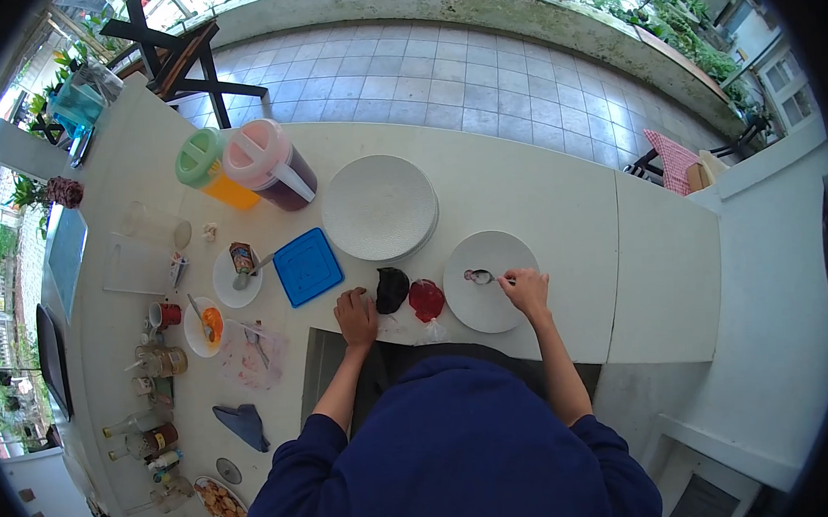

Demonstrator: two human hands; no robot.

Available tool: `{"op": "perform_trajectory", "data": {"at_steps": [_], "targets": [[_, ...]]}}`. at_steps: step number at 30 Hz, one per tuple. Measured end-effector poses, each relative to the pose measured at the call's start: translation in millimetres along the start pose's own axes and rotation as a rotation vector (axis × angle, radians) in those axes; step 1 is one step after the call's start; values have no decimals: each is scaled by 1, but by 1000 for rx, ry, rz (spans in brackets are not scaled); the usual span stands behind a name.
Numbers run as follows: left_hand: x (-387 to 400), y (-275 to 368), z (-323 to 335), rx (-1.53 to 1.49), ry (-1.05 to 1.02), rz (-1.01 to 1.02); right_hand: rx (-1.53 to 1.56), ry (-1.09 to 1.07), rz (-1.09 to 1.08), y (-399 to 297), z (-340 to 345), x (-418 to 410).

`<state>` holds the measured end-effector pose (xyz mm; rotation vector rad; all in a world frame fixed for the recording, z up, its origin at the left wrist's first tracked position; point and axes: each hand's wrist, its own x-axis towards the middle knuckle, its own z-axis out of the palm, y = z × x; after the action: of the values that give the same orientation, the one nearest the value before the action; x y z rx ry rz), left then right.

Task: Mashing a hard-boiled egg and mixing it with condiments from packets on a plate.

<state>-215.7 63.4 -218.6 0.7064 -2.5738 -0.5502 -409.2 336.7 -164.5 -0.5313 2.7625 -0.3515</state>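
Note:
My right hand (527, 290) grips a metal spoon (483, 276) over a white plate (494, 310). The spoon's bowl meets a small reddish smear (468, 275) on the plate. My left hand (356, 320) lies palm down at the counter's near edge, its fingertips partly hidden from me; whether it holds something is unclear. Just right of it sits a small black bundle (392, 290). A clear plastic bag with red contents (426, 299) lies between that bundle and the plate. Beyond them rises a stack of white plates (379, 207).
A blue plastic lid (308, 267) lies left of the stack. Two lidded pitchers, one orange (236, 191), one dark (296, 184), stand behind it. On the left are a bowl with orange food (206, 348), a plate with a packet (227, 291), and several bottles (164, 360).

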Motion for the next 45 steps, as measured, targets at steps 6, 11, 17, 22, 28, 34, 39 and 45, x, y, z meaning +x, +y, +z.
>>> {"op": "perform_trajectory", "data": {"at_steps": [6,11,17,22,28,34,39,45], "targets": [[0,1,-2,-3,18,13,17,44,-19,-2,-1,-2],[1,3,-1,-16,0,8,6,32,-21,1,6,-1],[-1,-2,0,8,3,1,12,24,20,5,-5,-3],[0,-1,1,-6,-6,4,23,40,30,8,-4,-2],[0,0,1,-11,13,10,27,17,10,-1,1,2],[0,0,0,-5,-1,2,5,51,16,9,4,1],[0,-1,0,1,2,0,7,93,33,16,-2,-1],[0,0,0,-12,-1,4,29,96,13,6,-5,2]]}}
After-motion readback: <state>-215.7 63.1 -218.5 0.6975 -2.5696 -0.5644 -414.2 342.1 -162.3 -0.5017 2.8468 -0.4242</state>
